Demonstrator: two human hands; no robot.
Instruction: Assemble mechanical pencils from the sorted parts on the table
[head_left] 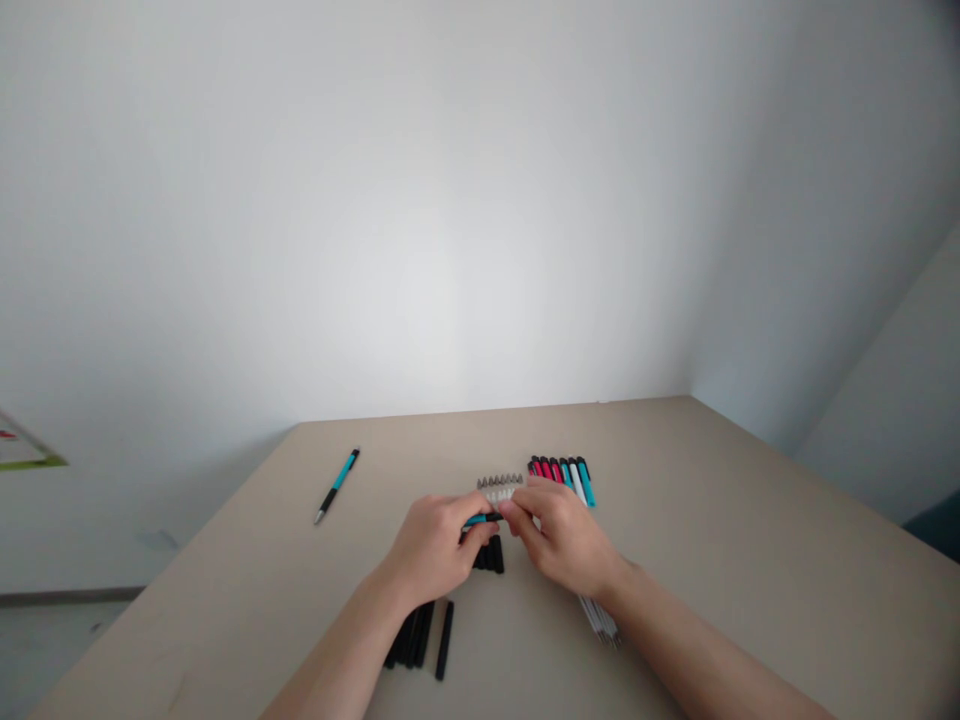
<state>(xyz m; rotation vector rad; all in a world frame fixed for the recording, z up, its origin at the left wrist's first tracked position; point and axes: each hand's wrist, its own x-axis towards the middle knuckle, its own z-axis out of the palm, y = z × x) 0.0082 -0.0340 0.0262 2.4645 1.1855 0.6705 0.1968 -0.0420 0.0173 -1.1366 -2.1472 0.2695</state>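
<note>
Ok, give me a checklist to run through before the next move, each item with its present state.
1. Left hand holding the blue-and-black piece: ok.
2. Right hand gripping the piece's black end: cannot tell; its fingertips hide the contact.
3. Silver tips lined up beyond the hands: ok.
4. Coloured barrels fully in view: not ok; the right hand covers some.
5. Thin pale rods unobstructed: not ok; the right arm partly covers them.
6. Blue-and-black pen lying apart, at left: ok.

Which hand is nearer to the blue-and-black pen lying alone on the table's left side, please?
Left. The left hand is right of the blue-and-black pen and closer to the wearer, not touching it; the right hand is farther right.
</note>
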